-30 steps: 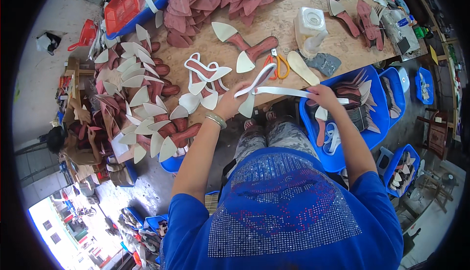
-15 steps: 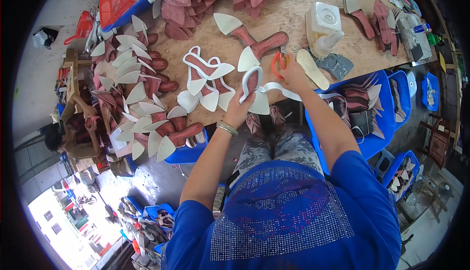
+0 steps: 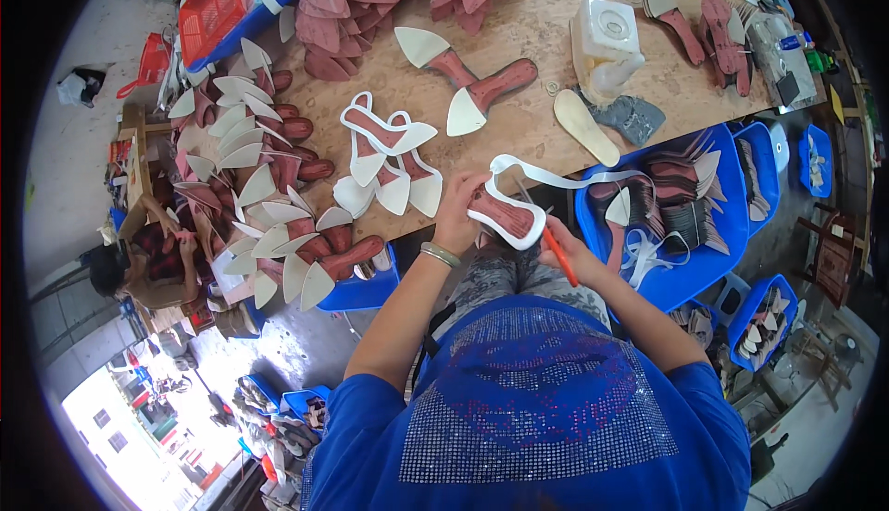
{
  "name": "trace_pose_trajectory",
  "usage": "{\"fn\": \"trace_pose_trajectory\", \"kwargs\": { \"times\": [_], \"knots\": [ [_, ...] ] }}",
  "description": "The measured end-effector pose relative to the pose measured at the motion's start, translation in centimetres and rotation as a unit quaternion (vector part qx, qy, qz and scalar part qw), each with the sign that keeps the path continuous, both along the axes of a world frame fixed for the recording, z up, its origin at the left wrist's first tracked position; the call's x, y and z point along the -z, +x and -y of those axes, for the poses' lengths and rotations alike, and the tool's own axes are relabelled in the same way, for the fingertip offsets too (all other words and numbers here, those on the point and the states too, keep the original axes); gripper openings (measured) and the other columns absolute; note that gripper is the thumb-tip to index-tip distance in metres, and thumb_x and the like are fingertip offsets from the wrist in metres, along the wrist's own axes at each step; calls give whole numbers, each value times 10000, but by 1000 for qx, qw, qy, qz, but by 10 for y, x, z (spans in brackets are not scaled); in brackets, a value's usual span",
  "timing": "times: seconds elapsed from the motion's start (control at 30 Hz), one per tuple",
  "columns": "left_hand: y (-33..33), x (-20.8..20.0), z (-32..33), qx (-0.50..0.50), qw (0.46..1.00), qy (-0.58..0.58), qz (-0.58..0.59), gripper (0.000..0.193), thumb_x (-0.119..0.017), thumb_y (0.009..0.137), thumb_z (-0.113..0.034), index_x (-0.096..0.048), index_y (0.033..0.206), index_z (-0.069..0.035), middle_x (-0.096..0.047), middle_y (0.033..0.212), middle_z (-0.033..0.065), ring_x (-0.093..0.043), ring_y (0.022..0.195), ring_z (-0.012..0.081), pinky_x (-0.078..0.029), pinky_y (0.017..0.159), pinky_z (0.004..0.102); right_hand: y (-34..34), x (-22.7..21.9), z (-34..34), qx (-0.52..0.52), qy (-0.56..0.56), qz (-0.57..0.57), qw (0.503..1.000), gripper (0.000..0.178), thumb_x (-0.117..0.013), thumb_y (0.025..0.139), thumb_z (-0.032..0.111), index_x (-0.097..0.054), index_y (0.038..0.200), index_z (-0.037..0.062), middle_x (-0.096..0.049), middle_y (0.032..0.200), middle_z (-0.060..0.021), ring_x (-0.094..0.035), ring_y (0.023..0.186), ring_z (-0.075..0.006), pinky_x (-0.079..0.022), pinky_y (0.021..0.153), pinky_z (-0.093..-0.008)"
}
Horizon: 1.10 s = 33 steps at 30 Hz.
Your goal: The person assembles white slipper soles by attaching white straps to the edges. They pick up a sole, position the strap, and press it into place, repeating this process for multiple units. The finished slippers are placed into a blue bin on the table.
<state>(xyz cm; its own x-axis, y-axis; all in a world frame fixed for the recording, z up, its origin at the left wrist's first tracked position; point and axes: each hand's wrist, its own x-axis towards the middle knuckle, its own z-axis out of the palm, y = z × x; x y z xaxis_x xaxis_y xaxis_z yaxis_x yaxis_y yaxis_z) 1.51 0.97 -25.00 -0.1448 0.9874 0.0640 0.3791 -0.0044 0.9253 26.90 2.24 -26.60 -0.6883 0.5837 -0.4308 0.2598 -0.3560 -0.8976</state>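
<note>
My left hand [image 3: 455, 218] grips a reddish shoe insole [image 3: 501, 212] by its pointed end, above the table's near edge. White edging binds the insole's rim. From that edging a loose white strip [image 3: 567, 180] runs right to a blue bin [image 3: 681, 289]. My right hand [image 3: 576, 259] is closed on orange-handled scissors [image 3: 561, 254], whose blades point up beside the insole and strip. Whether the blades touch the strip I cannot tell. Left of my hands lie several white-edged insoles [image 3: 380, 131]; beyond are two unedged insoles [image 3: 491, 85] with white tips.
White-tipped insoles [image 3: 301, 243] crowd the table's left side. Red pieces [image 3: 356, 6] are heaped at the back. A translucent plastic container [image 3: 607, 39] and a cream sole [image 3: 585, 129] lie at right. Another person [image 3: 153, 266] sits at far left.
My right hand has lifted the scissors off the table and brought them nearer my body. My left hand has turned the insole, its rounded end now toward the scissors.
</note>
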Motion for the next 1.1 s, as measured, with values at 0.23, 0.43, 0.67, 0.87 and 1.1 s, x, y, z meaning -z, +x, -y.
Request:
{"fn": "trace_pose_trajectory", "kwargs": {
  "times": [0.23, 0.43, 0.67, 0.87, 1.1],
  "knots": [
    [2, -8, 7, 40, 997, -13, -60, 517, -661, 670, 21, -565, 1158, -122, -516, 1057, 104, -573, 928, 258, -483, 779, 303, -32, 14, 0, 28, 51, 10, 998, 647, -691, 827, 237, -324, 1332, 71, -558, 1174, -163, -549, 1086, -216, -414, 925, -329],
    [-12, 4, 13, 40, 999, -35, -3, 435, -630, 757, -4, -545, 1178, -75, -530, 1073, 95, -549, 967, 220, -452, 829, 304, -38, -10, -10, 27, -5, 84, 996, 573, -743, 785, 204, -460, 1260, 54, -609, 937, -60, -560, 856, -112, -451, 738, -265],
    [-25, -16, 22, -127, 880, -169, 426, 373, -520, 855, -70, -473, 1216, 8, -586, 1169, 136, -572, 1074, 220, -455, 927, 347, -30, -26, -62, -21, 159, 179, 971, 506, -752, 752, 285, -577, 1196, 114, -656, 859, -87, -612, 732, -159, -479, 650, -303],
    [-20, -34, 35, -119, 820, -153, 538, 401, -533, 839, -51, -428, 1221, 10, -593, 1132, 183, -611, 1011, 285, -502, 896, 401, -52, 23, -158, -166, 479, 326, 798, 383, -605, 803, 273, -589, 1182, 220, -621, 920, -113, -618, 849, -318, -495, 757, -417],
    [-12, -41, 38, -163, 838, -157, 497, 331, -549, 887, -96, -480, 1190, 18, -622, 1077, 136, -623, 975, 227, -501, 877, 350, -98, 13, -137, -127, 388, 173, 896, 238, -601, 834, 237, -670, 1036, 131, -646, 830, -85, -615, 792, -224, -493, 749, -343]
  ]
}}
